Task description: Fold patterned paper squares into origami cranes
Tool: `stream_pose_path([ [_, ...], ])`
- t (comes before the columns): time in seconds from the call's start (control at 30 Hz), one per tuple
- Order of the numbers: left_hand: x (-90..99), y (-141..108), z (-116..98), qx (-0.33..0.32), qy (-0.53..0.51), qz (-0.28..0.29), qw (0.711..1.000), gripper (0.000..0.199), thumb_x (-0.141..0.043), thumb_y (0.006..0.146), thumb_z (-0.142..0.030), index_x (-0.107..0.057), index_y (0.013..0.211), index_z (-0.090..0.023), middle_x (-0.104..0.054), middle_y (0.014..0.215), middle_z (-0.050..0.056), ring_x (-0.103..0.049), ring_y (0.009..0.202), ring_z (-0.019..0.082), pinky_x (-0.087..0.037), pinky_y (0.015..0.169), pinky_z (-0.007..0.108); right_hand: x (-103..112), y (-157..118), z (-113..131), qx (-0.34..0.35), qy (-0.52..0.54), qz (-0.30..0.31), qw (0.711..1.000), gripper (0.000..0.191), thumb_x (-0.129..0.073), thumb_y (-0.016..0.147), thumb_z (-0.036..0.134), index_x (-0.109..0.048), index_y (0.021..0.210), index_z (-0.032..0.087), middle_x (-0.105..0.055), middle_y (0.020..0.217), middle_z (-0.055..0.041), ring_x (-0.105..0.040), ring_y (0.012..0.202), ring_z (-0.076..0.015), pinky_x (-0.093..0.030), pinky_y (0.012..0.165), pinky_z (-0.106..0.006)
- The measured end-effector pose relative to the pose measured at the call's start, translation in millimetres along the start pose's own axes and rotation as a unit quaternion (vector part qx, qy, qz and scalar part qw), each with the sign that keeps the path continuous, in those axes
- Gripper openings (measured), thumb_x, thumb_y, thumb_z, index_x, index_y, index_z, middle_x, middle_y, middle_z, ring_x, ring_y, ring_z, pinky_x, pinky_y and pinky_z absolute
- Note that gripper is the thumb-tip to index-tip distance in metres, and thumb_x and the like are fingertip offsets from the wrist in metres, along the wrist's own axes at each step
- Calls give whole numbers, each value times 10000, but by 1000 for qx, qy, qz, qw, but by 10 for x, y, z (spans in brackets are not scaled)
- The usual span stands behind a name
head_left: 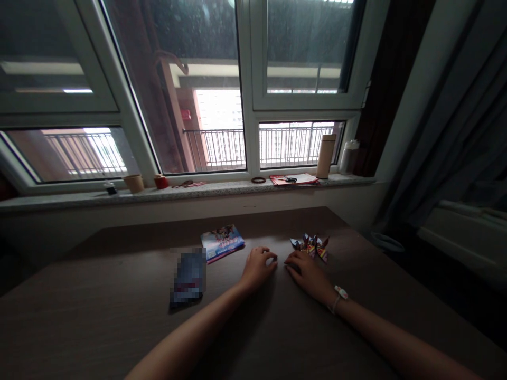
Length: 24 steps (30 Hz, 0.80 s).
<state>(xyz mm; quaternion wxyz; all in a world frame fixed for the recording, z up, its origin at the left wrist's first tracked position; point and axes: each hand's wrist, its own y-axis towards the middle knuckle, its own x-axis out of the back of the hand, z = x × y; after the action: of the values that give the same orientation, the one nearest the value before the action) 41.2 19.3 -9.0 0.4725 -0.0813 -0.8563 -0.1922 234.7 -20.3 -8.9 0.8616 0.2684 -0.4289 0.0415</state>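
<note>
Reaching forward over the brown bench [99,295]; poising the left hand [258,268] near the printed booklet [222,243], to its right, and curving the fingers loosely, with thumb and forefinger standing a little apart in a narrow, bare grip; poising the right hand [304,272] farther right of the booklet, pointing its fingers back toward the left hand, and bending them into a narrow, likewise bare grip; wearing a pale bracelet [339,294] on the right wrist; seeing the folded papers [322,252] lying on the bench well to the right of the booklet, showing many colours and sharp points; finding them partly hidden behind the right hand, and being unable to tell touching from mere overlap; seeing also a dark pouch [188,279], blurred into blocks, lying on the near left of the booklet, close to its corner; looking past the booklet to the stone sill [227,189]; seeing, beyond and left of the booklet, a small dark bottle [111,188], a paper cup [134,183] and a red container [161,182]; seeing, beyond and right of it, a dark ring [259,182] lying on the sill, then sheets of paper [308,180] bearing scissors [292,180], then a tan flask [326,156] and a pale bottle [348,158] standing upright before the window [250,95].
</note>
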Motion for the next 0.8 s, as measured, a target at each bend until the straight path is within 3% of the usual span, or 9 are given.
stream_pose_path([
  [0.27, 131, -259, 170, -24, 14, -24, 999, 235, -631, 833, -259, -740, 1041, -261, -641, 1164, 71, -552, 1131, 244, -422, 1009, 357, -77, 96, 164, 26, -30, 28, 999, 189, -522, 894, 169, -703, 934, 206, -644, 977, -71, -566, 983, -219, -438, 902, -341],
  [0.47, 311, -450, 201, 55, 123, -96, 986, 280, -542, 888, -224, -686, 1127, -198, -591, 1264, 126, -501, 1207, 281, -388, 1040, 415, -337, 374, 309, 64, -6, 38, 997, 184, -533, 896, 151, -696, 977, 176, -647, 995, -83, -567, 987, -211, -458, 908, -332],
  [0.67, 453, -488, 395, 143, 192, -108, 965, 367, -515, 897, -228, -597, 1246, -152, -544, 1350, 178, -473, 1256, 324, -343, 1070, 475, -634, 747, 420, 114, 5, 35, 993, 285, -529, 872, 83, -688, 1083, 188, -652, 1119, -88, -556, 1080, -209, -448, 974, -354],
  [0.8, 471, -455, 515, 153, 232, -129, 952, 377, -497, 916, -259, -578, 1272, -166, -520, 1399, 169, -429, 1319, 327, -286, 1106, 503, -765, 969, 447, 143, 9, 37, 989, 360, -528, 878, 81, -663, 1175, 231, -641, 1240, -67, -527, 1156, -203, -432, 1017, -371],
])
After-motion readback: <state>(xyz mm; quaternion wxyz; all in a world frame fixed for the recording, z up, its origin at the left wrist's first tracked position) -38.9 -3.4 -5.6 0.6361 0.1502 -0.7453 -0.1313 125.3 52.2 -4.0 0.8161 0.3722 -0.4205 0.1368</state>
